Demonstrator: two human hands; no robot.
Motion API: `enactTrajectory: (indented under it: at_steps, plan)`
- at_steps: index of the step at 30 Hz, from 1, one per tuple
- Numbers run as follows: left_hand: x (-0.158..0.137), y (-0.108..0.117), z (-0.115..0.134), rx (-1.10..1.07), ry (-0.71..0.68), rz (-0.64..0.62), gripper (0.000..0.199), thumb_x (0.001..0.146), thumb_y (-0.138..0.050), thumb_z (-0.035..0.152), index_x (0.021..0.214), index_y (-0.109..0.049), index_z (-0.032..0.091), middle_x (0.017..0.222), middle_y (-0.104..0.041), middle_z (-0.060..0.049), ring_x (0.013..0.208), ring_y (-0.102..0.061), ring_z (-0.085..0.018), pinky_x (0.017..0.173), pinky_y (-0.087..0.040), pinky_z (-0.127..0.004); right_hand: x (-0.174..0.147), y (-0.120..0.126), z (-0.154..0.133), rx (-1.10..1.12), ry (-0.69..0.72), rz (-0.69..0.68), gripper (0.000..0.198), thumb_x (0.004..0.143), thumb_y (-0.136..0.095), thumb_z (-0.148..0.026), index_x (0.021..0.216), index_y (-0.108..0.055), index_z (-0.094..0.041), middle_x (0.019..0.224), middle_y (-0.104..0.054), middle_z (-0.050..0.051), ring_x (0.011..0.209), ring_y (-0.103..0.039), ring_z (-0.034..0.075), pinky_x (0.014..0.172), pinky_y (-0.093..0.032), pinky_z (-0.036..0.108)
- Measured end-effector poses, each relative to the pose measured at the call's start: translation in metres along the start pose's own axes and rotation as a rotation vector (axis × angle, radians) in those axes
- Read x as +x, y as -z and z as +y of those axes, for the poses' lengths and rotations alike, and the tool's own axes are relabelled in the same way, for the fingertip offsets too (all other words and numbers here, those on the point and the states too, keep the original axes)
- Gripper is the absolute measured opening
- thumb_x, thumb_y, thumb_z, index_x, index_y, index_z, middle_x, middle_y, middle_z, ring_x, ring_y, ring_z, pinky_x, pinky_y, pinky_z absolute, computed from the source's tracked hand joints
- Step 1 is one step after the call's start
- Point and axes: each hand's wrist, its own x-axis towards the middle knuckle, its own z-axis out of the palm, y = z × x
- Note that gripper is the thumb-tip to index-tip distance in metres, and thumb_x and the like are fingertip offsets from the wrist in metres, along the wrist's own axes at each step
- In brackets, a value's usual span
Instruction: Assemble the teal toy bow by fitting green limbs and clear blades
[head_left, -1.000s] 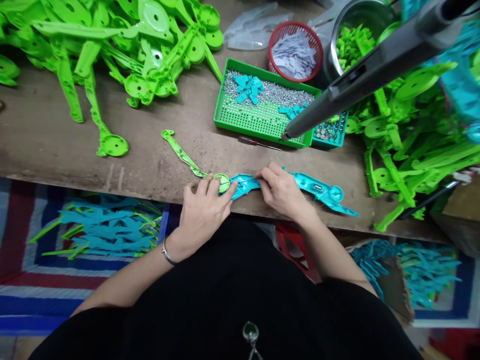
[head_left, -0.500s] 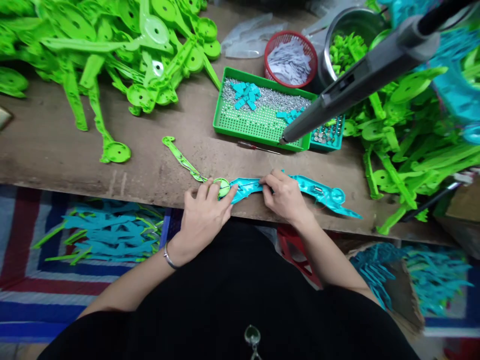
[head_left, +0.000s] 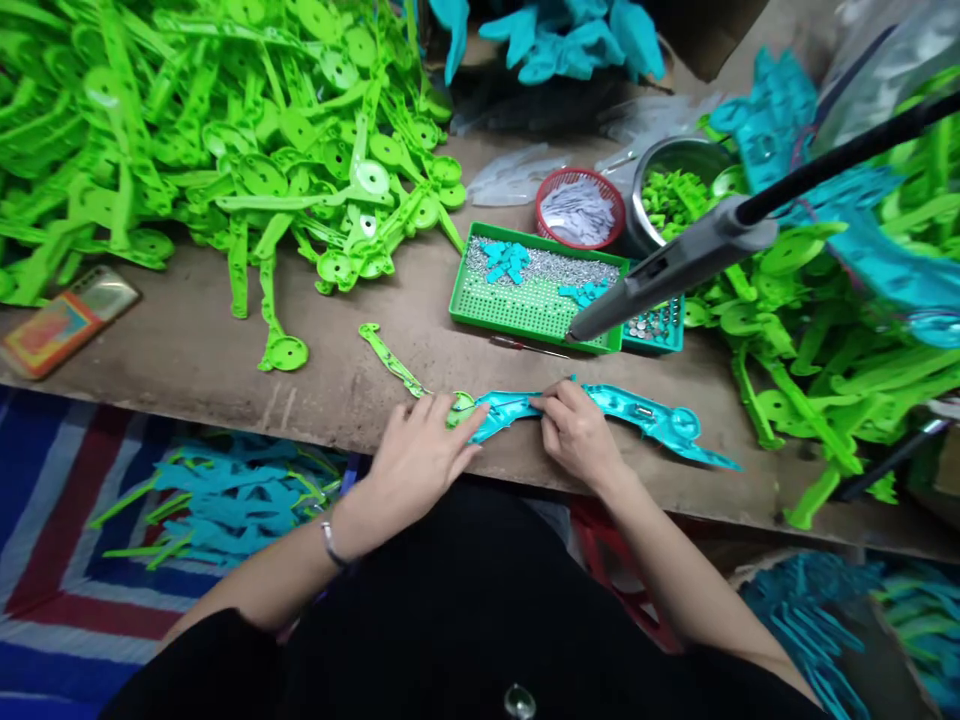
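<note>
The person wears a plain black cloth top point(head_left: 487, 600) with short, loose sleeves point(head_left: 210, 670), leaving both forearms, the bare left hand point(head_left: 412, 450) and the bare right hand point(head_left: 581, 435) uncovered. A narrow, shiny, silver-coloured bangle point(head_left: 328, 543) circles the left wrist. Low on the front of the top shows a small, rounded, pendant-like ornament point(head_left: 519, 702) with a dark, glossy centre and a pale silvery rim, partly cut off by the bottom edge of the view.
</note>
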Motion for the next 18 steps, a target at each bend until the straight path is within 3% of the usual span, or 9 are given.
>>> enactTrajectory:
  at_steps: [3, 6, 9, 11, 13, 14, 16, 18]
  plan:
    - [0.054, 0.024, -0.037, -0.142, 0.009, 0.157, 0.029, 0.100, -0.043, 0.022, 0.114, -0.067, 0.017, 0.109, -0.064, -0.013, 0.095, -0.062, -0.024, 0.083, -0.049, -0.038, -0.001, 0.000, -0.001, -0.021, -0.004, -0.025, 0.027, 0.088, -0.047, -0.005, 0.097, -0.071, -0.014, 0.088, -0.063, 0.011, 0.083, -0.057, 0.023, 0.075, -0.052, 0.036]
    - [0.155, 0.040, -0.076, -0.307, 0.083, 0.349, 0.026, 0.095, -0.044, 0.013, 0.107, -0.067, 0.014, 0.101, -0.067, -0.011, 0.105, -0.061, -0.026, 0.098, -0.047, -0.044, 0.000, 0.001, -0.002, -0.027, -0.031, -0.060, 0.027, 0.088, -0.047, -0.006, 0.097, -0.071, -0.014, 0.087, -0.063, 0.011, 0.082, -0.057, 0.023, 0.076, -0.051, 0.038]
    - [0.257, 0.046, -0.101, -0.371, 0.214, 0.332, 0.029, 0.088, -0.050, 0.004, 0.111, -0.066, 0.011, 0.101, -0.070, -0.010, 0.114, -0.062, -0.027, 0.104, -0.047, -0.048, 0.000, 0.002, -0.003, -0.028, -0.052, -0.066, 0.028, 0.089, -0.046, -0.006, 0.098, -0.071, -0.015, 0.087, -0.064, 0.011, 0.082, -0.056, 0.023, 0.075, -0.050, 0.038]
    - [0.300, 0.046, -0.107, -0.388, 0.287, 0.299, 0.030, 0.086, -0.052, 0.001, 0.113, -0.064, -0.001, 0.105, -0.070, -0.014, 0.119, -0.063, -0.028, 0.106, -0.045, -0.046, 0.000, 0.003, -0.003, -0.041, -0.045, -0.062, 0.027, 0.090, -0.046, -0.007, 0.098, -0.070, -0.015, 0.088, -0.064, 0.011, 0.082, -0.056, 0.023, 0.075, -0.050, 0.037]
    - [0.318, 0.044, -0.106, -0.398, 0.335, 0.251, 0.028, 0.090, -0.049, 0.007, 0.107, -0.064, -0.009, 0.102, -0.070, -0.014, 0.123, -0.062, -0.027, 0.102, -0.049, -0.039, 0.000, 0.004, -0.003, -0.047, -0.034, -0.055, 0.027, 0.091, -0.046, -0.007, 0.099, -0.070, -0.015, 0.087, -0.064, 0.010, 0.082, -0.056, 0.023, 0.075, -0.050, 0.037]
    - [0.319, 0.042, -0.103, -0.415, 0.344, 0.244, 0.037, 0.095, -0.039, 0.014, 0.106, -0.064, -0.010, 0.103, -0.068, -0.012, 0.126, -0.060, -0.027, 0.096, -0.053, -0.034, 0.000, 0.005, -0.003, -0.041, -0.032, -0.051, 0.027, 0.091, -0.046, -0.007, 0.099, -0.070, -0.015, 0.087, -0.064, 0.010, 0.082, -0.057, 0.023, 0.075, -0.050, 0.037]
    - [0.313, 0.040, -0.096, -0.475, 0.319, 0.299, 0.060, 0.098, -0.015, 0.024, 0.108, -0.063, -0.011, 0.109, -0.063, -0.011, 0.130, -0.056, -0.030, 0.080, -0.055, -0.026, 0.000, 0.006, -0.002, -0.015, -0.032, -0.045, 0.028, 0.090, -0.046, -0.006, 0.101, -0.070, -0.016, 0.087, -0.063, 0.010, 0.083, -0.058, 0.023, 0.075, -0.051, 0.037]
    - [0.307, 0.041, -0.090, -0.504, 0.254, 0.363, 0.064, 0.098, -0.012, 0.029, 0.112, -0.061, -0.010, 0.120, -0.059, -0.012, 0.132, -0.052, -0.032, 0.074, -0.055, -0.022, 0.000, 0.007, -0.002, 0.012, -0.036, -0.043, 0.028, 0.090, -0.046, -0.006, 0.101, -0.069, -0.017, 0.087, -0.063, 0.009, 0.083, -0.059, 0.023, 0.074, -0.051, 0.037]
